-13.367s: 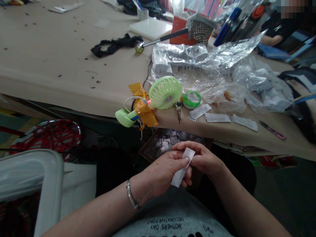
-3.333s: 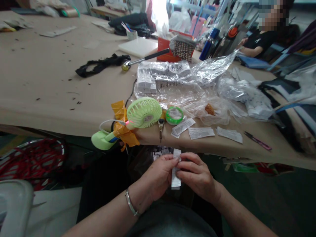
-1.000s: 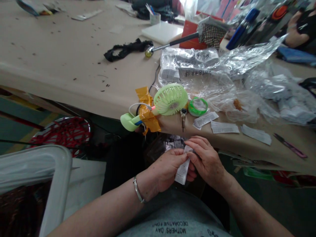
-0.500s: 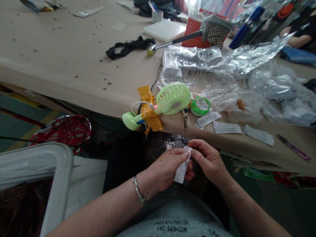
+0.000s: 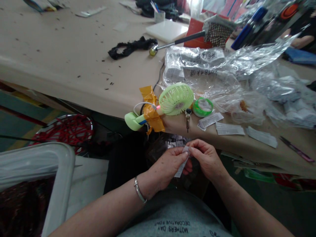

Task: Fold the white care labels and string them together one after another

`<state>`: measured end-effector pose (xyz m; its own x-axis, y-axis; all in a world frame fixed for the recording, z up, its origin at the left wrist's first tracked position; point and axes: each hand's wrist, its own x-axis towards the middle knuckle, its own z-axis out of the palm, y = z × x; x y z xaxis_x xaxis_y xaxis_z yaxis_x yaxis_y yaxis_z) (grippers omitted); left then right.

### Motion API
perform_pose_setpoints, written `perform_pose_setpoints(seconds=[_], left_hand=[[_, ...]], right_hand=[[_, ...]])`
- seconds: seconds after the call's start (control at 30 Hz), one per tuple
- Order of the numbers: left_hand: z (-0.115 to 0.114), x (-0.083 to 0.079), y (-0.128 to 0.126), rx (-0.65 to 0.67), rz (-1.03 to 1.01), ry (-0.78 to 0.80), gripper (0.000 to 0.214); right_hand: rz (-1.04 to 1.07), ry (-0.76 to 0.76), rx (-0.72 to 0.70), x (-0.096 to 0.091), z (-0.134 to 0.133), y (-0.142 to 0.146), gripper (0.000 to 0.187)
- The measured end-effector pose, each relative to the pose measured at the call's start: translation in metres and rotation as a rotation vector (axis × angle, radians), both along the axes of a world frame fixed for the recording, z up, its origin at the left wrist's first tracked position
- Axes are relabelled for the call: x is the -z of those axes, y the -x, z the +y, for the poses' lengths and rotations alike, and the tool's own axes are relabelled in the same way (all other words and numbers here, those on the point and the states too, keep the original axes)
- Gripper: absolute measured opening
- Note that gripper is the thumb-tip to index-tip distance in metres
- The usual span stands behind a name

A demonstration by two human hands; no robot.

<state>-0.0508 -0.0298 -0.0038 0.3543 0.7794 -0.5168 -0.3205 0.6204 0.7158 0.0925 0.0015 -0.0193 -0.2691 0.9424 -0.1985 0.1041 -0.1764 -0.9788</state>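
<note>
Centrally, low over the lap: printed paper strip (image 5: 181,168) held between both hands, just off the table's near edge. Left hand (image 5: 170,163) has it pinched, thumb on top, fingers curled beneath; the lower end hangs free, slanting toward the body. Right hand (image 5: 207,158) pinches the upper end, thumb and forefinger together, remaining fingers bent. Metal bangle (image 5: 139,191) around the left wrist. Beyond the fingers, under the table edge, small paper pieces (image 5: 174,141) lie heaped. On the table (image 5: 74,65): green fan (image 5: 176,98), orange tape (image 5: 154,115) around its handle; round green-rimmed container (image 5: 202,107) near it. Rightward, more printed strips (image 5: 230,128), then a slim pink-handled tool (image 5: 296,148). Behind, crumpled clear plastic (image 5: 229,80).
</note>
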Motion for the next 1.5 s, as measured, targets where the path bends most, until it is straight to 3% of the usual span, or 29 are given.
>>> perform_pose_setpoints(seconds=[0.2, 0.33, 0.47, 0.57, 0.7, 0.8, 0.9, 0.97, 1.23, 1.37, 1.5], left_hand=[[0.003, 0.002, 0.006, -0.043, -0.067, 0.024, 0.024], [0.004, 0.004, 0.008, -0.066, -0.150, 0.034, 0.025], [0.003, 0.005, 0.005, -0.058, -0.137, 0.053, 0.022], [0.002, 0.005, 0.003, -0.052, -0.116, 0.055, 0.020], [0.002, 0.006, 0.003, -0.068, -0.107, 0.029, 0.023], [0.003, 0.005, 0.003, -0.082, -0.075, -0.017, 0.025], [0.005, 0.002, 0.002, -0.083, -0.006, -0.050, 0.025], [0.006, 0.001, 0.001, -0.087, 0.038, -0.081, 0.024], [0.017, 0.010, -0.001, -0.121, 0.228, -0.319, 0.023], [0.024, 0.007, 0.003, -0.139, 0.448, -0.480, 0.016], [0.027, 0.003, 0.007, -0.133, 0.609, -0.570, 0.019]], right_hand=[[-0.034, -0.098, 0.004, 0.000, -0.001, 0.005, 0.017], [-0.127, -0.277, 0.021, 0.005, -0.009, 0.004, 0.024], [-0.319, -0.536, -0.079, 0.005, -0.012, 0.001, 0.032], [-0.387, -0.618, -0.131, 0.004, -0.013, 0.000, 0.031], [-0.346, -0.510, -0.054, 0.005, -0.013, 0.001, 0.034], [-0.137, -0.258, 0.028, 0.005, -0.009, 0.004, 0.025], [0.095, 0.014, 0.019, 0.003, -0.003, 0.008, 0.015], [0.173, 0.102, 0.012, 0.002, 0.000, 0.011, 0.016], [0.124, 0.015, 0.073, 0.000, 0.012, 0.009, 0.015], [0.012, -0.112, 0.094, -0.002, 0.020, 0.005, 0.012], [-0.102, -0.138, 0.078, -0.004, 0.023, 0.004, 0.012]])
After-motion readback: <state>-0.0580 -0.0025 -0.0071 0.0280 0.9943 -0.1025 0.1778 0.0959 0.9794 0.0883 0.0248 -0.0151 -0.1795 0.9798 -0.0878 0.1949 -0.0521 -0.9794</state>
